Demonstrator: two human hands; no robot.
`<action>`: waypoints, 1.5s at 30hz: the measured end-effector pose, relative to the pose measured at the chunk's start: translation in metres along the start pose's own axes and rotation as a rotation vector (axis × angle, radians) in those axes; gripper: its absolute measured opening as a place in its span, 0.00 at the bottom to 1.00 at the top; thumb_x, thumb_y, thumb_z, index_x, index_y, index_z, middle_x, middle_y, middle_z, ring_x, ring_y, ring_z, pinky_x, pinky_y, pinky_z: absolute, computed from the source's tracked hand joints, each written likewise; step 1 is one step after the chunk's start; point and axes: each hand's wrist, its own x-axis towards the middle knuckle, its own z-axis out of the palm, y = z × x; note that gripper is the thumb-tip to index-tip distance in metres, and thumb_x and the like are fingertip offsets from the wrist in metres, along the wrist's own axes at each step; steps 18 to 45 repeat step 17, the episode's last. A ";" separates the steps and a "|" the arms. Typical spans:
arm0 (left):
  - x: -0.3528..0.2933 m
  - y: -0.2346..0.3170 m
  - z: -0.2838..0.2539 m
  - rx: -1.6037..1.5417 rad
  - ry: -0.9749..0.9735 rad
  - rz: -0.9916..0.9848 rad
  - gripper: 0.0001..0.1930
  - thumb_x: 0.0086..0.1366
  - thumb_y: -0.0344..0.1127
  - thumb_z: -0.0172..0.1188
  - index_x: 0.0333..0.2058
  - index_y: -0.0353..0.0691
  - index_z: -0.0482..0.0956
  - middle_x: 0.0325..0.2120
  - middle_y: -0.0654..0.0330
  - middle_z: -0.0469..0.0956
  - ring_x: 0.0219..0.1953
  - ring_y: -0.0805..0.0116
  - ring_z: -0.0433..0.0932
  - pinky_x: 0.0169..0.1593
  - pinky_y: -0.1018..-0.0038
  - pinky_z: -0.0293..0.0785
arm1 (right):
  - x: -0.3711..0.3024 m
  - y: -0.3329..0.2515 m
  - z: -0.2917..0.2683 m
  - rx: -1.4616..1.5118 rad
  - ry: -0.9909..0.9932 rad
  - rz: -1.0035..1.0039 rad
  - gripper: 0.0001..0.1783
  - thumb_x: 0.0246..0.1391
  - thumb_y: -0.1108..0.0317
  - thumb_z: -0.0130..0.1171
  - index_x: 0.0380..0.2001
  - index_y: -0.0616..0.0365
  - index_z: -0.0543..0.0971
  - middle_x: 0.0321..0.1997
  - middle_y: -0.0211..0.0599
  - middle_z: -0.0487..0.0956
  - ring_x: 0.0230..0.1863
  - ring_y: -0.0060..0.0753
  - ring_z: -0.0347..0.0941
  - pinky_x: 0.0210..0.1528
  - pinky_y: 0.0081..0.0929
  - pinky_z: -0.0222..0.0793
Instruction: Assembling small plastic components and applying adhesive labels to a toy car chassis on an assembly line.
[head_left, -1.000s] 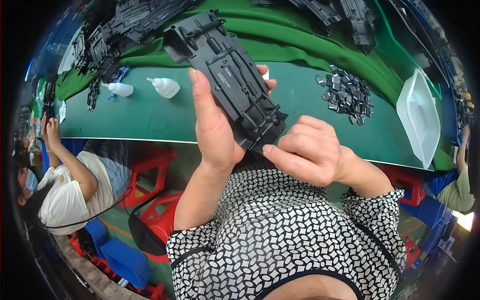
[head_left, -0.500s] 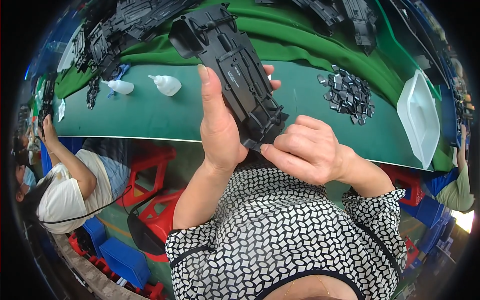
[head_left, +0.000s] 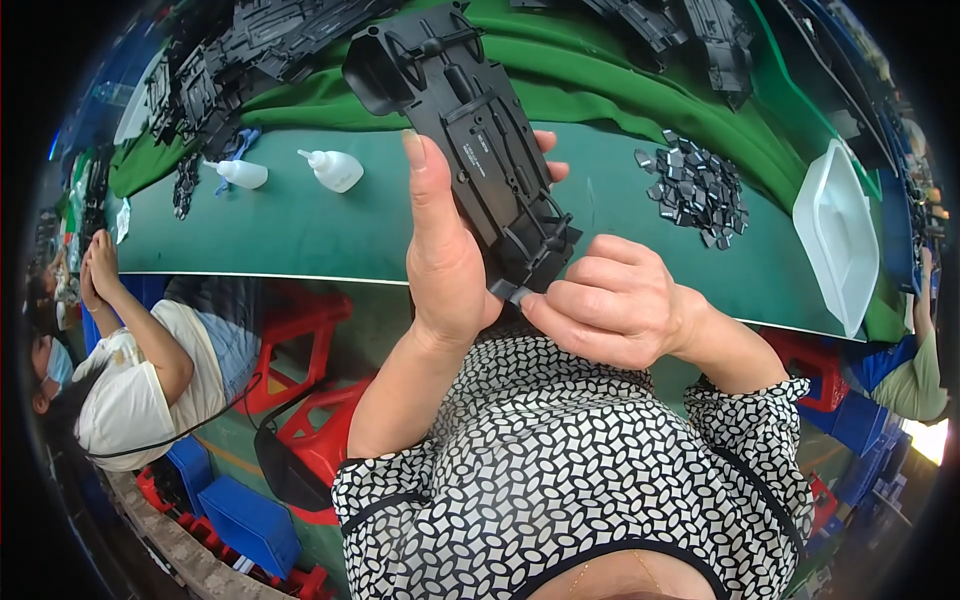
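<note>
A long black moulded plastic housing (head_left: 482, 155) with ribs and clips is held tilted above the table's front edge. My left hand (head_left: 445, 240) is closed round it, thumb along the near left side and fingertips showing past the far right side. At the housing's lower end my right hand (head_left: 610, 305) is curled, with thumb and forefinger pinching a small dark flat piece (head_left: 514, 293) against that end. How far the piece is seated there is hidden by the fingers.
On the green table (head_left: 270, 225) stand two white squeeze bottles (head_left: 334, 171). A heap of small black pieces (head_left: 700, 190) lies right, beside a white tray (head_left: 845, 240). More black housings (head_left: 270, 45) rest on green cloth (head_left: 590, 95) at the back. A person (head_left: 150, 370) sits at left.
Both hands and the housing have shifted very slightly to the right. The small piece shows a little more at my right fingertips. The person at left has brought their hands together.
</note>
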 end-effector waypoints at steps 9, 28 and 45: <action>-0.001 -0.001 -0.001 0.038 0.020 0.011 0.37 0.65 0.64 0.26 0.47 0.33 0.68 0.41 0.51 0.73 0.40 0.63 0.75 0.45 0.68 0.73 | -0.001 0.000 0.000 -0.062 -0.001 -0.044 0.15 0.33 0.74 0.59 0.30 0.65 0.78 0.27 0.31 0.70 0.20 0.23 0.63 0.18 0.21 0.51; -0.001 -0.002 0.002 0.080 0.003 0.013 0.38 0.65 0.65 0.27 0.48 0.33 0.68 0.42 0.51 0.73 0.41 0.63 0.75 0.46 0.68 0.72 | -0.003 0.002 -0.003 -0.039 -0.024 0.005 0.13 0.32 0.71 0.61 0.28 0.63 0.77 0.27 0.28 0.71 0.21 0.21 0.63 0.19 0.20 0.54; -0.001 -0.002 0.002 0.080 0.003 0.013 0.38 0.65 0.65 0.27 0.48 0.33 0.68 0.42 0.51 0.73 0.41 0.63 0.75 0.46 0.68 0.72 | -0.003 0.002 -0.003 -0.039 -0.024 0.005 0.13 0.32 0.71 0.61 0.28 0.63 0.77 0.27 0.28 0.71 0.21 0.21 0.63 0.19 0.20 0.54</action>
